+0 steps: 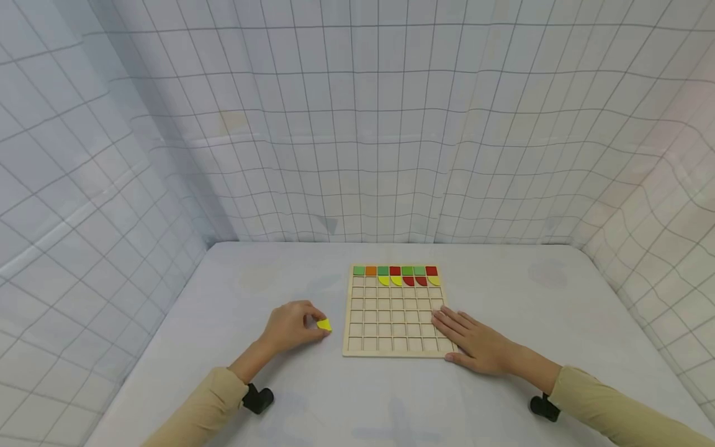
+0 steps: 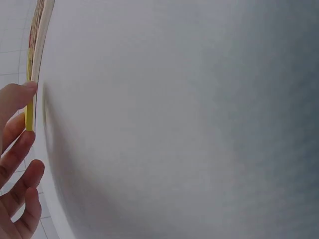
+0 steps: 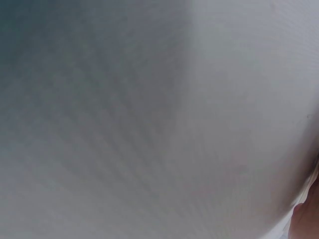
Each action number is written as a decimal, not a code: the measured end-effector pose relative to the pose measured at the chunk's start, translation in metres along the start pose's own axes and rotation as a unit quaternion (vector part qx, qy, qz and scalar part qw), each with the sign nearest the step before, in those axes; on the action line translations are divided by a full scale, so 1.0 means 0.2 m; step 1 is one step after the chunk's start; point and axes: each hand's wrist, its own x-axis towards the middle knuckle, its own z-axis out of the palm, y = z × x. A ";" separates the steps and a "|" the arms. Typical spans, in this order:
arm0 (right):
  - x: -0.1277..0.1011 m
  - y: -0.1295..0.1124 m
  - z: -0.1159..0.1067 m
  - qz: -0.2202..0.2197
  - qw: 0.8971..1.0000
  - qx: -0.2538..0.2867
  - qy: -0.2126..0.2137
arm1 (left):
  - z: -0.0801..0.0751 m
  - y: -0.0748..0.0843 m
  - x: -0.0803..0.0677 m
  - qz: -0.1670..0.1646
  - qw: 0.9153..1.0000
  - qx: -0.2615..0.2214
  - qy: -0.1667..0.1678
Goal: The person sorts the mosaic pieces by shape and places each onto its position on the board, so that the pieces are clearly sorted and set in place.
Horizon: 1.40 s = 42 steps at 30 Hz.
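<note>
Between thumb and fingertips, my left hand pinches a small flat yellow tile, left of the wooden grid board. In the left wrist view the yellow tile shows edge-on, with the other fingers loosely bent below it. My right hand lies flat with straight fingers over the board's lower right corner. Square tiles in green, orange and red fill the board's top row. Yellow and red quarter-round tiles sit in the second row, from the third column to the right end.
A white cloth covers the table. Behind it and at both sides rise white sheets with a dark grid pattern. Black wrist cameras are strapped below both sleeves.
</note>
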 end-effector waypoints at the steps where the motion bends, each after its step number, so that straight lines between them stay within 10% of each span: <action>1: 0.00 0.00 0.00 0.000 1.000 0.001 0.000 | 0.00 0.00 0.00 0.004 1.000 0.003 0.007; 42: 0.00 0.00 0.00 0.000 1.000 0.000 0.008 | 0.08 0.16 0.42 0.017 1.000 0.017 0.008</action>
